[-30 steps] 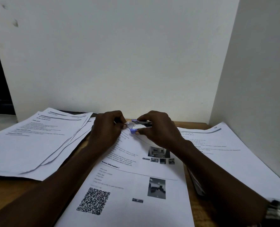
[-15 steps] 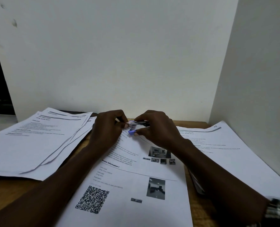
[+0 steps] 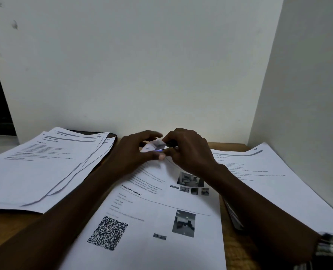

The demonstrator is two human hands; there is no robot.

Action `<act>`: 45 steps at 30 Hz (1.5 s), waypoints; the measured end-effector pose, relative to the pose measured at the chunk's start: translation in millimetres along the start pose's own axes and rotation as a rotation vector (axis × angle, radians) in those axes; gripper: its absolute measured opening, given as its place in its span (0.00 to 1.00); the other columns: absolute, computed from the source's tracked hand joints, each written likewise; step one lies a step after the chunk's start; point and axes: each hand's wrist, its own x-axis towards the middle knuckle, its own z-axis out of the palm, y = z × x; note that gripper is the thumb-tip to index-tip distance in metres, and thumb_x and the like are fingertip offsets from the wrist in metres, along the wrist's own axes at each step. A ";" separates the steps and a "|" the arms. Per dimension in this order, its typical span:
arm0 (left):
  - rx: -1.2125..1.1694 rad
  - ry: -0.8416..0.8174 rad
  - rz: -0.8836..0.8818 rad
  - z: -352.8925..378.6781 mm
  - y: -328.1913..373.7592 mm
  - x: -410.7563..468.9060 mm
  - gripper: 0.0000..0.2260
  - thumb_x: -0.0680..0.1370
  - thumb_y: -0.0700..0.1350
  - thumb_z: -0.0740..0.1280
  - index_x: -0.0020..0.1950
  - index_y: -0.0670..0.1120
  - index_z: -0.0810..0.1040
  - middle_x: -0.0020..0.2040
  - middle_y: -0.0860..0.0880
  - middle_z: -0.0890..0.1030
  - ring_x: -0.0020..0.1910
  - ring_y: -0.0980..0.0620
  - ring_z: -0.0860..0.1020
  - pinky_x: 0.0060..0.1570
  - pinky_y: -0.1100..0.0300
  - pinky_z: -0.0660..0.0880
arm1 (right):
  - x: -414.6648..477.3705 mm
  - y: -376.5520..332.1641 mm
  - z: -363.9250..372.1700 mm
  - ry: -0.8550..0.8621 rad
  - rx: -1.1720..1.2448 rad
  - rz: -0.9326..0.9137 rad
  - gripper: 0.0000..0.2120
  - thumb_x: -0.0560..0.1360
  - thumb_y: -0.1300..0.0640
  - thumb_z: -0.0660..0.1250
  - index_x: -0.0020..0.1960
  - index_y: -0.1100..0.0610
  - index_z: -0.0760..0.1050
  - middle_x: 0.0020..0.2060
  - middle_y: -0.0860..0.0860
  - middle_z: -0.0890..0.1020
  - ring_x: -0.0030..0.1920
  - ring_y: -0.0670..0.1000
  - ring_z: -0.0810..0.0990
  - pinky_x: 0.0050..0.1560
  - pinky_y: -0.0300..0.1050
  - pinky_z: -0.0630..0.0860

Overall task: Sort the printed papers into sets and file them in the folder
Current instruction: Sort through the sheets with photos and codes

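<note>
Corner of papers (image 3: 161,211), shiny object (image 3: 160,146) between left hand (image 3: 130,152) and right hand (image 3: 191,151)

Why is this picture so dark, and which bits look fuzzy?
Head view: dim light, so the table looks dark; the left hand's fingertips and the small shiny thing the right hand holds are smeared; the wristwatch at the bottom right is blurry; the QR code is sharp.

Dim, cool light; wide-angle edge distortion.
</note>
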 end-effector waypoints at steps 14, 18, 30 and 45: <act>0.222 0.120 0.055 11.6 12.2 -0.6 0.08 0.67 0.38 0.77 0.41 0.46 0.81 0.26 0.60 0.71 0.32 0.70 0.73 0.32 0.74 0.65 | -2.8 -1.2 5.7 0.000 0.002 -0.022 0.09 0.73 0.55 0.69 0.53 0.51 0.79 0.49 0.48 0.80 0.50 0.52 0.77 0.40 0.43 0.63; 0.228 0.125 0.071 11.3 14.7 -1.0 0.11 0.66 0.38 0.78 0.38 0.48 0.78 0.26 0.60 0.71 0.32 0.70 0.73 0.32 0.74 0.65 | -3.6 -1.5 7.2 0.021 0.000 -0.033 0.07 0.73 0.57 0.68 0.52 0.52 0.78 0.47 0.48 0.79 0.48 0.53 0.77 0.39 0.44 0.63; 0.313 0.152 0.142 13.1 6.9 0.7 0.06 0.67 0.41 0.75 0.38 0.42 0.79 0.25 0.60 0.69 0.29 0.63 0.73 0.31 0.72 0.64 | -1.5 0.3 12.8 0.050 -0.004 -0.068 0.07 0.73 0.59 0.68 0.50 0.53 0.78 0.45 0.51 0.79 0.45 0.56 0.77 0.41 0.47 0.70; 0.114 -0.114 -0.033 0.5 -13.7 2.5 0.36 0.64 0.46 0.78 0.70 0.58 0.70 0.58 0.51 0.80 0.61 0.58 0.76 0.54 0.67 0.71 | 3.7 30.0 8.2 -0.192 0.188 -0.100 0.19 0.69 0.59 0.77 0.58 0.55 0.78 0.51 0.50 0.81 0.49 0.48 0.77 0.49 0.42 0.75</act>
